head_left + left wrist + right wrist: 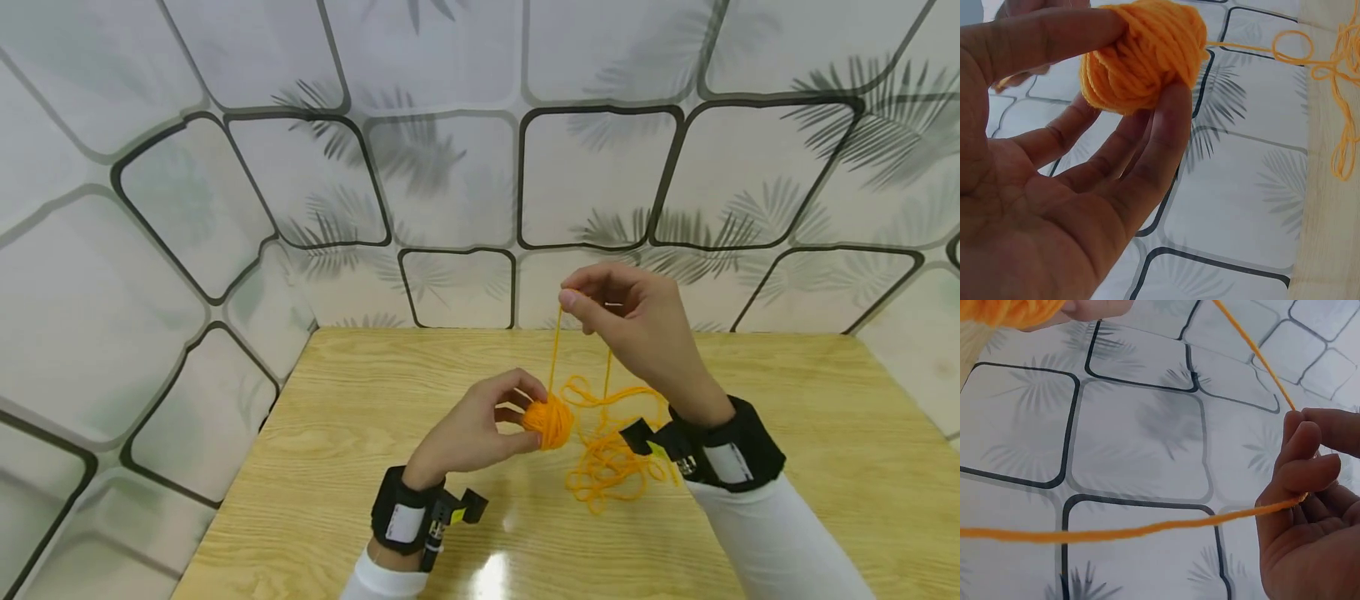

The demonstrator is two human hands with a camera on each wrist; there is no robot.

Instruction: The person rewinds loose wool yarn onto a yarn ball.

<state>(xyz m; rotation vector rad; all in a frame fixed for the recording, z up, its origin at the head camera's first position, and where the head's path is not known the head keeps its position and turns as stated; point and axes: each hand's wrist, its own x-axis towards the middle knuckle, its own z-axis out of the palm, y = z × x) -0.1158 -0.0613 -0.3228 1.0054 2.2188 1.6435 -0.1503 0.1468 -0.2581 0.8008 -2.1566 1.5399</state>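
An orange ball of yarn (556, 423) is gripped between the thumb and fingers of my left hand (476, 425), a little above the table. In the left wrist view, the fingertips press into the wound yarn (1154, 53). My right hand (643, 321), raised higher and to the right, pinches a taut strand (555, 350) coming up from the ball. A second length (1141, 532) passes under the curled fingers of that hand in the right wrist view. It hangs down to a loose tangle of yarn (609, 475) on the table, right of the ball.
The wood-grain table (330, 500) reaches back to a wall covering (457, 183) with stone outlines and leaf prints. A similar covering stands along the left side. Both wrists carry black straps (408, 508) with small cameras.
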